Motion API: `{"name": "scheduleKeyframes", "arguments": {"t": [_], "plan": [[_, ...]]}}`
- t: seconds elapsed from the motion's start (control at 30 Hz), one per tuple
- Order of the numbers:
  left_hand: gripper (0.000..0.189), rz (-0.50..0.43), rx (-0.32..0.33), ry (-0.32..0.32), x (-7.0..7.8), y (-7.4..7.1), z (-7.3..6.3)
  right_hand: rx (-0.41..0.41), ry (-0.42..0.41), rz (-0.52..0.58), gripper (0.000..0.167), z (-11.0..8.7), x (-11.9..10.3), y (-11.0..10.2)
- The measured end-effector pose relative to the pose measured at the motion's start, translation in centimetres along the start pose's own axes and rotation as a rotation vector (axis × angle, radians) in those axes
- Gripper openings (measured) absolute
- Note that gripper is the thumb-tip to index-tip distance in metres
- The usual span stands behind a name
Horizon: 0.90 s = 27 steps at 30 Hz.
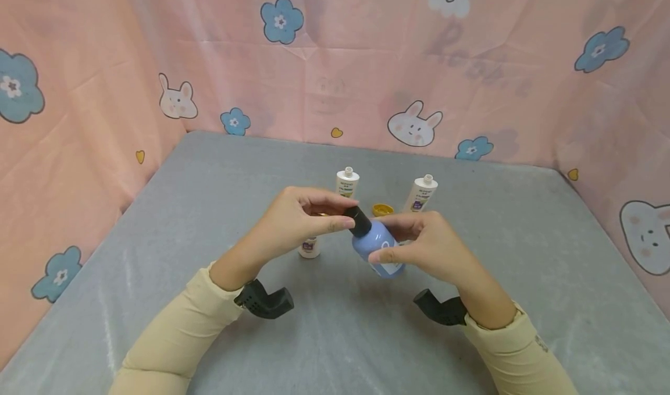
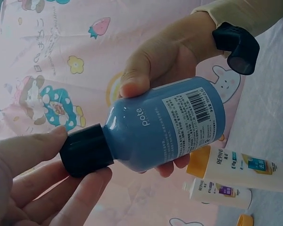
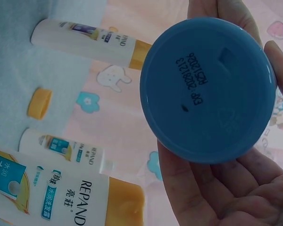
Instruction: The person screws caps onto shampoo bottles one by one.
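Observation:
A blue bottle (image 1: 373, 242) with a black cap (image 1: 360, 221) is held tilted above the table between both hands. My left hand (image 1: 292, 217) pinches the cap between thumb and fingers, and the cap meets the bottle's neck. Around the body curls my right hand (image 1: 430, 245), thumb on the near side. The label with a barcode (image 2: 198, 106) faces the left wrist camera. From the right wrist, the bottle's round base (image 3: 207, 89) with a printed date fills much of the view and hides part of that hand.
Two white bottles without caps, one left (image 1: 348, 181) and one right (image 1: 420, 192), stand behind the hands. A loose yellow cap (image 1: 382, 209) lies between them. Another white bottle (image 1: 310, 248) is partly hidden by the left hand. Pink patterned cloth (image 1: 324, 92) borders the grey table (image 1: 251, 168).

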<state>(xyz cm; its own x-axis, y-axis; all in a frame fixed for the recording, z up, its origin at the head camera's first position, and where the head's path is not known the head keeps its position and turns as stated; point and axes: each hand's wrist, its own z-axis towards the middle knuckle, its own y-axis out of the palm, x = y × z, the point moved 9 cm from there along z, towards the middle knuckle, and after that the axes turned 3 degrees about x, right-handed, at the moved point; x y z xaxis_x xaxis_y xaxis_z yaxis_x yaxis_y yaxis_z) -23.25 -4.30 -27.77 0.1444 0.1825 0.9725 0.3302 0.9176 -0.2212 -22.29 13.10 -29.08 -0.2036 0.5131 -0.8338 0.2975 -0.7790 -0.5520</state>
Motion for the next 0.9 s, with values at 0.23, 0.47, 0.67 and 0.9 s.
{"name": "scheduleKeyframes", "arguments": {"t": [0.23,0.47,0.67,0.9], "plan": [[0.031,0.004,-0.053,0.018,0.36,0.28,-0.17,-0.02,0.006,0.001,0.052,-0.14,-0.01,0.05],[0.033,-0.003,-0.1,0.051,0.68,0.52,-0.38,-0.022,-0.007,-0.013,0.051,-0.16,-0.11,0.09],[0.042,-0.007,-0.099,0.056,0.83,0.39,-0.45,-0.027,0.004,-0.016,0.052,-0.14,-0.15,0.2],[0.039,0.036,-0.002,0.006,0.36,-0.21,-0.29,-0.026,0.016,-0.021,0.053,-0.13,0.0,0.28]]}}
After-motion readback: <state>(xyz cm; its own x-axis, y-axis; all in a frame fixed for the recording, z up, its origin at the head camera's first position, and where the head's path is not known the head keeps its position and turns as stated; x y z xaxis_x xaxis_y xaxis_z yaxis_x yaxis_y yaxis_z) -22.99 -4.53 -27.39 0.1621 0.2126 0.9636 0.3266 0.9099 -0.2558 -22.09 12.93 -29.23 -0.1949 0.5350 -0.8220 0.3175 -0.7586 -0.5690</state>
